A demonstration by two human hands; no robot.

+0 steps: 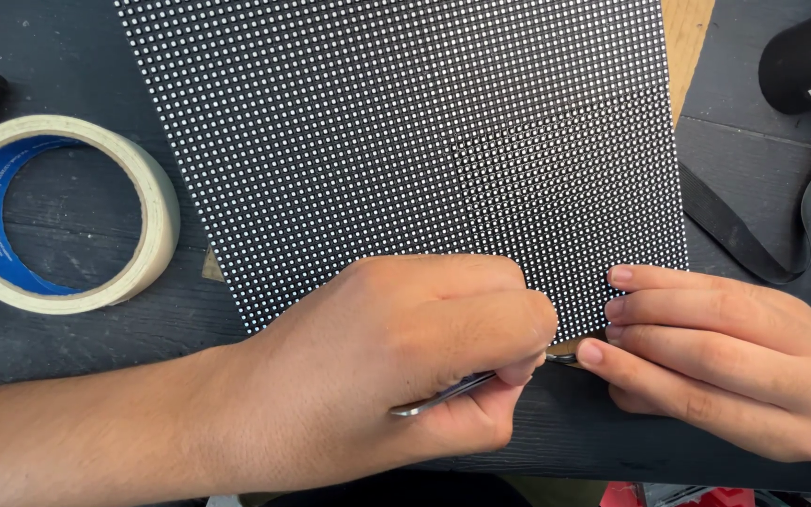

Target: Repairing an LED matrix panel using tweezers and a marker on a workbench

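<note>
At panel's (405, 141) near edge, left hand (405, 361) clenched around metal tweezers (443, 394), tips reaching the lower right corner. Right hand (715, 361) fingers (654, 279) rest extended on that corner, holding nothing. Tape roll (68, 214) lies left, well apart, on dark table (68, 338).

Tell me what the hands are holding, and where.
Left hand grips metal tweezers around their middle; right hand holds nothing, fingertips resting on the dotted panel edge.
</note>
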